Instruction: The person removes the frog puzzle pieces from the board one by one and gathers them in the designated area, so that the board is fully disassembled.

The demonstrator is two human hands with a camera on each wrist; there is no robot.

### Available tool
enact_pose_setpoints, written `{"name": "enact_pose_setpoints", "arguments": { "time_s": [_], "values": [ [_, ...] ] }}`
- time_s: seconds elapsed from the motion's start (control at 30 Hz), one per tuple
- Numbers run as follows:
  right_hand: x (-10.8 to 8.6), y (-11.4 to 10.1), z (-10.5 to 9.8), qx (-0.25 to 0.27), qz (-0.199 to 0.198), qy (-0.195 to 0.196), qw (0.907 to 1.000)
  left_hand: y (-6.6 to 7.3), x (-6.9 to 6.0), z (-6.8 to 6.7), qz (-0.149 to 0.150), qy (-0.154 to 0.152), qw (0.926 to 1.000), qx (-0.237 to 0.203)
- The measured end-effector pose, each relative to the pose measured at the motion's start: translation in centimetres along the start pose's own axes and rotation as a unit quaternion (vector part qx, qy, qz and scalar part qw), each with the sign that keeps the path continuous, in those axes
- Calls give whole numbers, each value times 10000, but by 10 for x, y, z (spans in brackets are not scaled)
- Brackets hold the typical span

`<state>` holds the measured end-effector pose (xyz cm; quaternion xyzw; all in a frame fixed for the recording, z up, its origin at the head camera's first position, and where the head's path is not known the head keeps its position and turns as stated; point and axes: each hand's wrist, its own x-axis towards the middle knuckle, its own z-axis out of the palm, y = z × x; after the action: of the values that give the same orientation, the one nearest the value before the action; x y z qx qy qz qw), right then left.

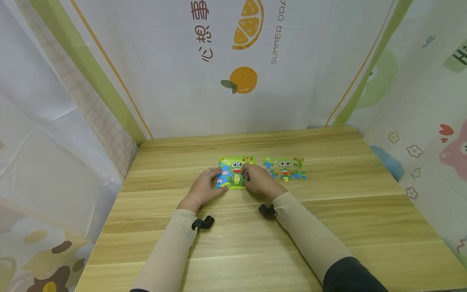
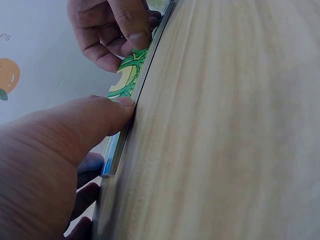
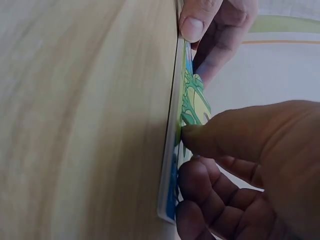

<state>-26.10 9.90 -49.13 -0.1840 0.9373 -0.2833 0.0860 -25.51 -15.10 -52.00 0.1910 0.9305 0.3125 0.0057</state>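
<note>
A frog jigsaw puzzle board [image 1: 223,161], bright green and blue, lies flat on the wooden table in the head view. My left hand [image 1: 203,187] holds it by the left side, fingers along that edge and thumb [image 2: 120,111] on the near edge. Over the board's right part, my right hand [image 1: 260,180] has its thumb [image 3: 197,140] and curled fingers together at a puzzle piece, largely hidden by the hand. Between the hands, the frog's green and yellow body [image 3: 196,102] shows in the right wrist view.
Several loose frog puzzle pieces [image 1: 285,164] lie spread to the right of the board, partly behind my right hand. The wooden table [image 1: 233,243] meets a printed white curtain [image 1: 175,89] at the back. More cloth hangs on both sides.
</note>
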Motion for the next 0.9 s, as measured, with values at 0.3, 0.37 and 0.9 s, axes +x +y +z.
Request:
{"name": "enact_pose_setpoints", "arguments": {
  "time_s": [0.3, 0.37, 0.9],
  "values": [
    [-1, 1, 0, 142, 41, -65, 9999, 0, 1, 0, 36, 21, 10000, 17],
    [-1, 2, 0, 188, 41, -61, 9998, 0, 1, 0, 28, 29, 10000, 31],
    [-3, 8, -12, 106, 19, -51, 9999, 3, -1, -2, -66, -94, 9999, 77]
  ]
}}
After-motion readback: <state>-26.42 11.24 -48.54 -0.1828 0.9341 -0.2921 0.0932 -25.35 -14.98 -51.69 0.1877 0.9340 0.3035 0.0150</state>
